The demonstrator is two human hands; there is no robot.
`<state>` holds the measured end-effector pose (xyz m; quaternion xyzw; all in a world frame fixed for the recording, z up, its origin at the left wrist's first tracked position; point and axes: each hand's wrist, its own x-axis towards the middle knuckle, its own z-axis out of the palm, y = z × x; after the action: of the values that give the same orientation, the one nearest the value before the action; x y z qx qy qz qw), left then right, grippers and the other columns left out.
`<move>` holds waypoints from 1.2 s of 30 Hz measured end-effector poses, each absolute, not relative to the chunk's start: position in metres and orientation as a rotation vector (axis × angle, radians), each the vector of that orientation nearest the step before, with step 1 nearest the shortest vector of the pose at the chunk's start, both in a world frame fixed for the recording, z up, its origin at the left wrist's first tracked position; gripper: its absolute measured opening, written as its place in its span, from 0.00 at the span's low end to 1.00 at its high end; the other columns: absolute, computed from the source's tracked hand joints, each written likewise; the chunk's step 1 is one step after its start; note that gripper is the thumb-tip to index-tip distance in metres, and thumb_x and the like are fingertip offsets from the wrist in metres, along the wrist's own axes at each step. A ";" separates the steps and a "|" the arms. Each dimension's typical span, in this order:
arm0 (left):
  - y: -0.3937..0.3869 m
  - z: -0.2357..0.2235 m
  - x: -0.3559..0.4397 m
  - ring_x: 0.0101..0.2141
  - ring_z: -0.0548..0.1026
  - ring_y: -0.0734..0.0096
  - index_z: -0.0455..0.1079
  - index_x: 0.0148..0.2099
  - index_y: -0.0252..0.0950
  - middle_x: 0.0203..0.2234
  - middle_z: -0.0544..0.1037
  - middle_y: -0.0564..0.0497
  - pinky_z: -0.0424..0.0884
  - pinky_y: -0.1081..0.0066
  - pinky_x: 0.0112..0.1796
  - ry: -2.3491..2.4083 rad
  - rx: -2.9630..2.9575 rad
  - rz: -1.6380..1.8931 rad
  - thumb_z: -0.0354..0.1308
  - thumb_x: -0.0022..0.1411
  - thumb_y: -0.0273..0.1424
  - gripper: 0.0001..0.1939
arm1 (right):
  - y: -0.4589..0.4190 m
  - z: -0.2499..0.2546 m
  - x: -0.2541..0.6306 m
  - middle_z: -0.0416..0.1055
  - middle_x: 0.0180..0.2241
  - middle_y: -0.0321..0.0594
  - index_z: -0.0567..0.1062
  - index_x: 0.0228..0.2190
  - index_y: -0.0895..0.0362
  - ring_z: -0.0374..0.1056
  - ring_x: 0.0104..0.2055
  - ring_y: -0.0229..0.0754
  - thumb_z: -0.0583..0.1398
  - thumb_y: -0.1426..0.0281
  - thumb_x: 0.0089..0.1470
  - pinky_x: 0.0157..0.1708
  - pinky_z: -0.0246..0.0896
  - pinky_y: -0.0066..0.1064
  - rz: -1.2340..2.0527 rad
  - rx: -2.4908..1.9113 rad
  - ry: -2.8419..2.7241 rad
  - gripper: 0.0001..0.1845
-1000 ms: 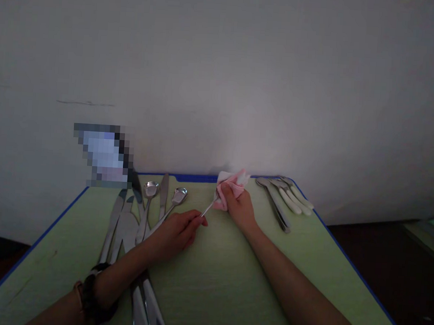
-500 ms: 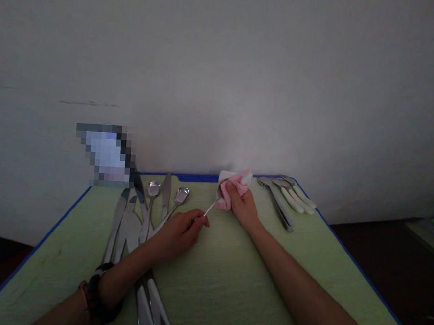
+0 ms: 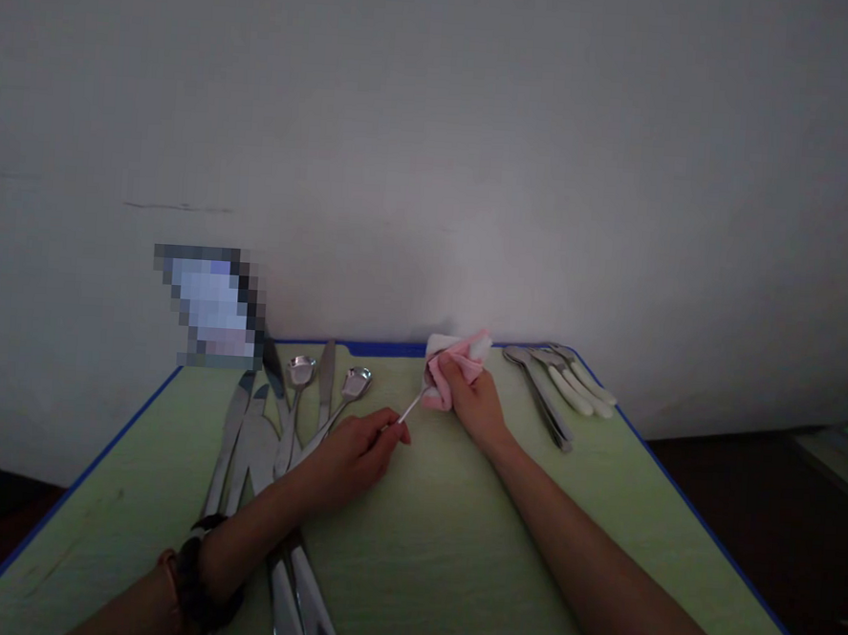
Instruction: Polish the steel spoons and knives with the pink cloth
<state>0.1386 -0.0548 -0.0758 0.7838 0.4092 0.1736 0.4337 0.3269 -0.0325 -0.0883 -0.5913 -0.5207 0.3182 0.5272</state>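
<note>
Utensil (image 3: 411,406) slants above the worktop (image 3: 445,558), between the hands. Left hand (image 3: 350,455): knuckles up, grip pinching the near end. Right hand (image 3: 471,397): grip clenched on the cloth (image 3: 459,356), thumb uppermost; utensil's far end hidden there. Left forearm (image 3: 257,528) crosses over knives (image 3: 227,440); right forearm (image 3: 568,547) angles in from lower right.

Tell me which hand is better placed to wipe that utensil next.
Probably the right hand: it grips the pink-white cloth covering the far end of the utensil; the left hand holds its near end.
</note>
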 end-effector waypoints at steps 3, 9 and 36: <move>-0.055 -0.076 0.139 0.16 0.61 0.76 0.66 0.37 0.34 0.13 0.62 0.60 0.55 0.77 0.19 1.021 1.935 0.429 0.41 0.64 0.37 0.16 | -0.032 -0.089 0.327 0.64 0.17 0.34 0.72 0.20 0.60 0.56 0.22 0.35 0.55 0.53 0.49 0.23 0.51 0.26 0.774 -1.420 -1.221 0.23; -0.055 -0.073 0.140 0.14 0.59 0.77 0.66 0.38 0.34 0.12 0.61 0.60 0.54 0.78 0.17 1.019 1.889 0.413 0.42 0.64 0.39 0.16 | -0.033 -0.088 0.326 0.63 0.16 0.33 0.70 0.19 0.59 0.56 0.21 0.35 0.56 0.52 0.48 0.23 0.51 0.27 0.804 -1.384 -1.191 0.23; -0.047 -0.084 0.128 0.14 0.52 0.78 0.52 0.23 0.39 0.11 0.56 0.60 0.53 0.75 0.18 0.876 1.525 0.577 0.37 0.64 0.45 0.22 | -0.026 -0.088 0.341 0.75 0.27 0.34 0.76 0.26 0.57 0.68 0.30 0.35 0.69 0.66 0.35 0.38 0.65 0.27 1.296 -0.891 -0.763 0.12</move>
<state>0.1277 -0.0469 -0.0836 0.6583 0.3783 0.2489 0.6013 0.3410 -0.0264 -0.0885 -0.3909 -0.3345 0.5688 0.6417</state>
